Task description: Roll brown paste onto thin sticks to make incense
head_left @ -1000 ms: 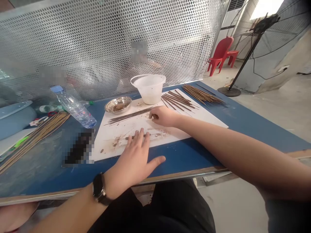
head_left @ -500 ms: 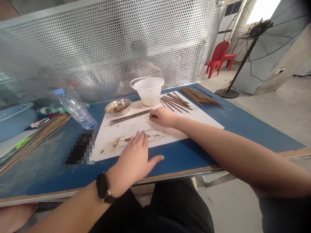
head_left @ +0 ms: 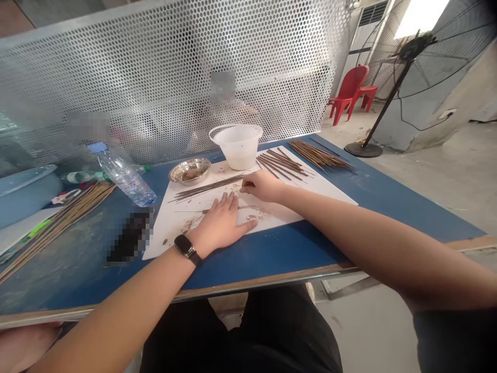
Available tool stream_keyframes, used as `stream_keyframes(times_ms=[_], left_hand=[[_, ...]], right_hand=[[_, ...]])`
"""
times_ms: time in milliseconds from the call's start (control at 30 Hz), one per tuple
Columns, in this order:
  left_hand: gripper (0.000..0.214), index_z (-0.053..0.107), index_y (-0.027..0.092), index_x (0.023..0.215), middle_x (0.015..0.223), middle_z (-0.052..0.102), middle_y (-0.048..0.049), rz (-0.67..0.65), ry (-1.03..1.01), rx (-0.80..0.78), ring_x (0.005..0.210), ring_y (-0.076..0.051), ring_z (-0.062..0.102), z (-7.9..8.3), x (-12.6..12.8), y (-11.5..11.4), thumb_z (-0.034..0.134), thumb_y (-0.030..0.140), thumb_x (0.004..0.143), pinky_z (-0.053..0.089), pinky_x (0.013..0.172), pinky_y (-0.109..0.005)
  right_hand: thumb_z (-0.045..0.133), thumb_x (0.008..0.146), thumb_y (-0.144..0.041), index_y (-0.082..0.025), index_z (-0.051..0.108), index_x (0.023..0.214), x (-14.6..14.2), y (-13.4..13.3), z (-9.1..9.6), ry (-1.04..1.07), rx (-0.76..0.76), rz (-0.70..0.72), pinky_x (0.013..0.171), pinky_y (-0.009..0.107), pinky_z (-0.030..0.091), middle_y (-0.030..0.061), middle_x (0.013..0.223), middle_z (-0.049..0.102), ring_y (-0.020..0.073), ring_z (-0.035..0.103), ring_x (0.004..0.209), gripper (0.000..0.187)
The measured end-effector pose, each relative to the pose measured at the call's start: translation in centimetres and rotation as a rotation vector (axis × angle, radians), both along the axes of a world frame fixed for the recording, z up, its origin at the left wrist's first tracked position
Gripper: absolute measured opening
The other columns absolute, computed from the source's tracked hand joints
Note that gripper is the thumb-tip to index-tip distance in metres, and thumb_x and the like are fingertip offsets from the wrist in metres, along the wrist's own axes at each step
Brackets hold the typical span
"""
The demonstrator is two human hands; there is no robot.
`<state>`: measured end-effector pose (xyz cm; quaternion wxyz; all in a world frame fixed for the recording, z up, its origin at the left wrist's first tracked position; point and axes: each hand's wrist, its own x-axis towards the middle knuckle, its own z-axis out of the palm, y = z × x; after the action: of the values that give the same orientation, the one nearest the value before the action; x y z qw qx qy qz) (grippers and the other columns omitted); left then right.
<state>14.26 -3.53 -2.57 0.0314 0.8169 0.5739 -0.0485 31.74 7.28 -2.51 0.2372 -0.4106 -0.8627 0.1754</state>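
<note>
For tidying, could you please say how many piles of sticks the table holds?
4: one pile far left, one by the bowl, one right of the bucket, one farther right. The left hand's single stick isn't counted.

beyond the fingers (head_left: 224, 200), a perforated metal screen (head_left: 155, 67) stands along the blue table (head_left: 404, 199). far off to their right, a red chair (head_left: 350, 85) and a fan (head_left: 412, 50) stand on the grey floor (head_left: 438, 176) near a wall (head_left: 417, 124), bright white light (head_left: 421, 19) above.

I count four bunches of sticks (head_left: 316, 154) on the table (head_left: 404, 202), one white bucket (head_left: 239, 154), one shiny bowl (head_left: 176, 171) and one blue-capped bottle (head_left: 126, 177) toward the far edge.
</note>
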Motion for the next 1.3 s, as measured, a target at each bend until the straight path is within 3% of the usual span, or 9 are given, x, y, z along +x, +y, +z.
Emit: stream_keyframes(times_ms=[200, 300, 400, 600, 700, 933, 1033, 1133, 1300], left_hand=[[0.112, 0.028, -0.001, 0.168, 0.174, 0.021, -0.0254, 0.015, -0.001, 0.004, 0.162, -0.043, 0.023, -0.2, 0.4, -6.0, 0.035, 0.084, 0.096, 0.028, 0.13, -0.056], [0.112, 0.027, 0.0, 0.169, 0.175, 0.017, -0.0234, 0.023, -0.022, -0.013, 0.163, -0.043, 0.02, -0.3, 0.4, -7.1, 0.03, 0.086, 0.096, 0.029, 0.13, -0.058], [0.112, 0.023, -0.001, 0.169, 0.176, 0.014, -0.0234, 0.045, -0.021, -0.021, 0.164, -0.041, 0.016, -0.1, 0.3, -5.9, 0.025, 0.085, 0.097, 0.025, 0.131, -0.056], [0.107, 0.023, -0.005, 0.167, 0.175, 0.013, -0.0269, 0.052, -0.014, -0.037, 0.164, -0.04, 0.014, 0.2, 0.2, -0.8, 0.025, 0.079, 0.101, 0.018, 0.132, -0.056], [0.106, 0.022, -0.004, 0.168, 0.176, 0.011, -0.0259, 0.052, -0.019, -0.024, 0.165, -0.04, 0.012, 0.2, 0.1, -0.4, 0.027, 0.078, 0.101, 0.016, 0.132, -0.056], [0.109, 0.03, 0.008, 0.17, 0.175, 0.024, -0.0194, 0.059, -0.049, -0.07, 0.161, -0.041, 0.028, 1.4, -0.4, -6.9, 0.032, 0.087, 0.095, 0.033, 0.128, -0.054], [0.111, 0.027, 0.008, 0.171, 0.176, 0.02, -0.0181, 0.053, -0.035, -0.092, 0.161, -0.041, 0.027, 1.4, -0.7, -8.0, 0.032, 0.088, 0.094, 0.032, 0.129, -0.053], [0.112, 0.024, 0.003, 0.17, 0.176, 0.014, -0.0206, 0.055, -0.011, -0.083, 0.163, -0.04, 0.019, 1.0, -0.9, -6.2, 0.03, 0.086, 0.096, 0.027, 0.131, -0.054], [0.11, 0.019, -0.004, 0.169, 0.175, 0.01, -0.0269, 0.05, -0.01, -0.063, 0.164, -0.04, 0.016, 0.7, -1.3, -0.3, 0.029, 0.081, 0.099, 0.021, 0.131, -0.056]], right_hand=[[0.065, 0.098, -0.02, -0.016, 0.071, 0.079, -0.2, 0.0, -0.1, -0.026, -0.005, 0.024, 0.07, 0.028, 0.039, 0.0061, 0.081, 0.075, 0.0166, 0.06, 0.074, 0.02], [0.066, 0.097, -0.022, -0.016, 0.073, 0.083, -0.3, -0.1, -0.1, -0.055, 0.018, 0.036, 0.069, 0.028, 0.038, 0.0065, 0.084, 0.076, 0.0171, 0.059, 0.075, 0.017], [0.066, 0.097, -0.021, -0.015, 0.075, 0.087, -0.4, -0.1, -0.1, -0.073, 0.018, 0.05, 0.07, 0.028, 0.039, 0.0074, 0.086, 0.077, 0.0177, 0.06, 0.077, 0.015], [0.057, 0.097, -0.009, -0.014, 0.078, 0.101, -0.3, -0.3, -0.1, -0.06, 0.005, 0.155, 0.078, 0.028, 0.044, 0.0098, 0.103, 0.081, 0.0188, 0.067, 0.089, 0.021], [0.057, 0.097, -0.01, -0.013, 0.078, 0.104, -0.1, -0.4, -0.1, -0.058, 0.025, 0.178, 0.078, 0.028, 0.044, 0.0103, 0.104, 0.081, 0.0192, 0.067, 0.089, 0.022], [0.06, 0.092, -0.014, -0.014, 0.077, 0.09, -0.3, -0.4, -0.1, -0.114, 0.046, 0.214, 0.067, 0.029, 0.039, 0.0083, 0.09, 0.079, 0.0172, 0.059, 0.073, 0.017], [0.06, 0.092, -0.015, -0.014, 0.076, 0.085, -0.4, -0.7, 0.1, -0.14, 0.057, 0.226, 0.066, 0.028, 0.038, 0.0078, 0.087, 0.078, 0.0164, 0.057, 0.071, 0.017], [0.061, 0.092, -0.017, -0.014, 0.075, 0.084, -0.5, -0.9, 0.3, -0.151, 0.061, 0.213, 0.065, 0.029, 0.037, 0.0075, 0.085, 0.077, 0.0159, 0.056, 0.07, 0.017], [0.061, 0.092, -0.019, -0.015, 0.073, 0.081, -0.2, -1.0, 0.5, -0.133, 0.04, 0.209, 0.066, 0.028, 0.038, 0.0062, 0.082, 0.075, 0.0154, 0.056, 0.07, 0.017]])
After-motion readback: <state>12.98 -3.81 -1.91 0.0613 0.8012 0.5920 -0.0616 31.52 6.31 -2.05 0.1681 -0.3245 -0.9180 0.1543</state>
